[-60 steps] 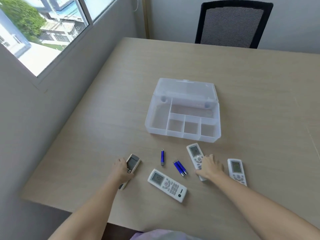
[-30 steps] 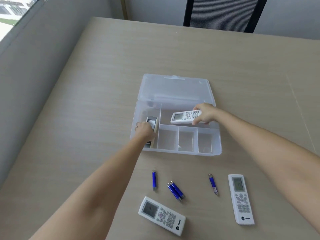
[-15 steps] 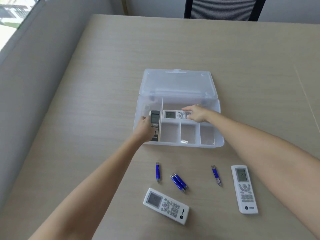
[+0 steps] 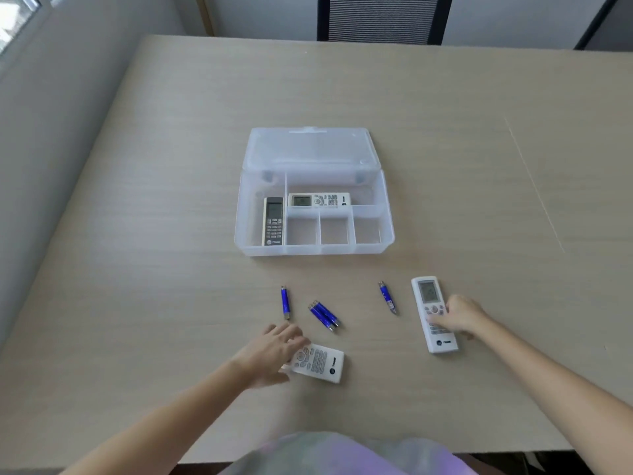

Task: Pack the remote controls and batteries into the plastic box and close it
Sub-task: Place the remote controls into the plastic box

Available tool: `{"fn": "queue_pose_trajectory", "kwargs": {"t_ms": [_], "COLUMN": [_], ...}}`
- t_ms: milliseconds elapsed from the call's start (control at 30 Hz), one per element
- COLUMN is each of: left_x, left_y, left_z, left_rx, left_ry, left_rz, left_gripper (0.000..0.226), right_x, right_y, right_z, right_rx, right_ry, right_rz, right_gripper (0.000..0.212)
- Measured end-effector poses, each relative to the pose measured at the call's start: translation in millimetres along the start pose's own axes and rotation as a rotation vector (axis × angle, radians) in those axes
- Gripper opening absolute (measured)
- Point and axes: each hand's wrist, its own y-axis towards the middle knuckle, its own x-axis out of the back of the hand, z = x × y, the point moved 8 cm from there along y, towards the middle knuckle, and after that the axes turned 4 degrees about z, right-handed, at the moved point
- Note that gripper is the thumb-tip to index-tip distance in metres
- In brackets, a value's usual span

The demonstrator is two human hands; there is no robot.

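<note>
While left hand (image 4: pixel 270 354) lies loosely open over near white remote (image 4: pixel 317 363) | right hand (image 4: pixel 457 317) rests spread on right white remote (image 4: pixel 433 313), neither gripped | blue batteries (image 4: pixel 323 315) between on counter (image 4: pixel 137 269) | clear box (image 4: pixel 313 248) beyond, lid open, holding two remotes.

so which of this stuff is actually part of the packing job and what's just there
Job: plastic box; grey remote and white remote inside it; two white remotes on the table; blue batteries.
Just there: table, chair, window.
</note>
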Motion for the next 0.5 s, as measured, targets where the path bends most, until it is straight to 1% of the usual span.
{"fn": "queue_pose_trajectory", "kwargs": {"t_ms": [67,100,133,167,200,267,333,367,400,467,500], "left_x": [0,0,0,1,4,16,41,61,86,140,168], "left_y": [3,5,7,9,10,9,7,6,6,10,14], "left_z": [3,5,7,7,7,8,15,20,28,48,58], "left_rx": [0.028,0.041,0.048,0.05,0.048,0.048,0.056,0.063,0.072,0.103,0.124], "left_ry": [0.031,0.025,0.011,-0.01,-0.046,-0.168,-0.291,-0.336,-0.367,-0.377,-0.359], "left_rz": [-0.003,0.015,0.041,0.073,0.104,0.148,0.12,0.07,0.001,-0.16,-0.239], "left_gripper": [0.067,0.066,0.066,0.067,0.068,0.07,0.069,0.068,0.067,0.064,0.064], "right_x": [-23,-29,-31,-31,-30,-26,-21,-18,-15,-12,-6], "right_y": [-6,-9,-10,-12,-12,-10,-6,-3,-1,2,3], "right_z": [-12,-13,-13,-13,-11,-9,-13,-17,-21,-23,-20], "right_rx": [-0.047,-0.066,-0.076,-0.078,-0.069,-0.038,-0.02,-0.019,-0.014,0.006,0.028], "right_ry": [0.002,0.01,0.022,0.027,0.026,0.024,0.131,0.259,0.44,0.826,0.969], "right_rz": [0.046,0.021,-0.027,-0.081,-0.121,-0.143,-0.111,-0.079,-0.035,0.121,0.18], "right_gripper": [0.059,0.072,0.079,0.08,0.078,0.072,0.064,0.056,0.045,0.023,0.019]}}
